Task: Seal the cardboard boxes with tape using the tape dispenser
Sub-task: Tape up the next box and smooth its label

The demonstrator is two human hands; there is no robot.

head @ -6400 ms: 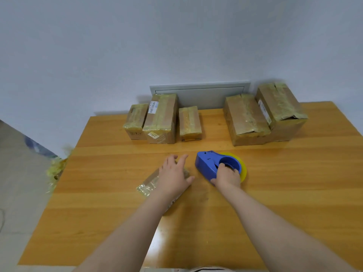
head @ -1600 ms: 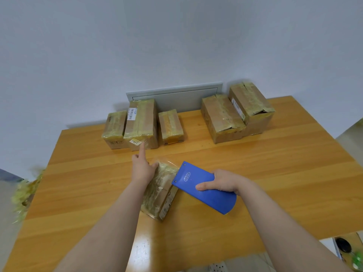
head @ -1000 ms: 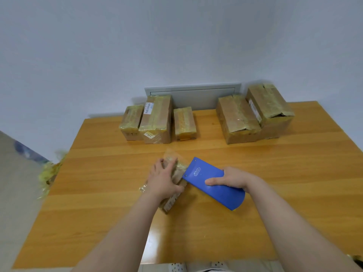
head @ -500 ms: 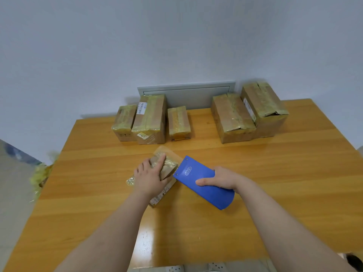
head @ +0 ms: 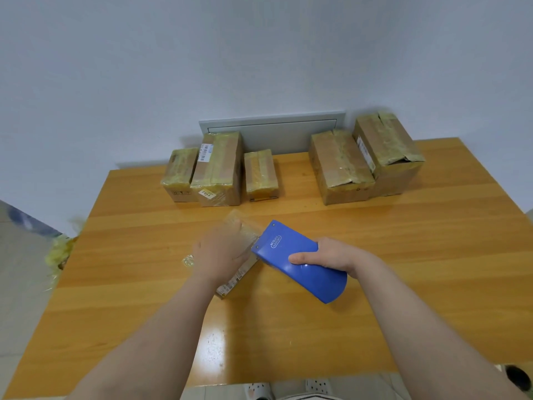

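Note:
A small flat cardboard box [head: 244, 230], wrapped in yellowish tape, lies in the middle of the wooden table [head: 432, 255]. My left hand [head: 220, 252] presses flat on top of it and hides most of it. My right hand [head: 331, 255] grips the blue tape dispenser [head: 300, 261], whose front end touches the box's right edge. A loose end of tape [head: 188, 259] sticks out to the left of the box.
Three taped boxes [head: 219, 168] stand in a row at the back left of the table, and two larger ones [head: 363, 160] at the back right. A grey panel [head: 274, 131] leans on the wall behind them. Crumpled tape scraps [head: 62, 249] hang off the left edge.
My left hand has gone from gripping the box's end to lying flat over it. The dispenser has stayed against the box's right edge, and my view has shifted slightly.

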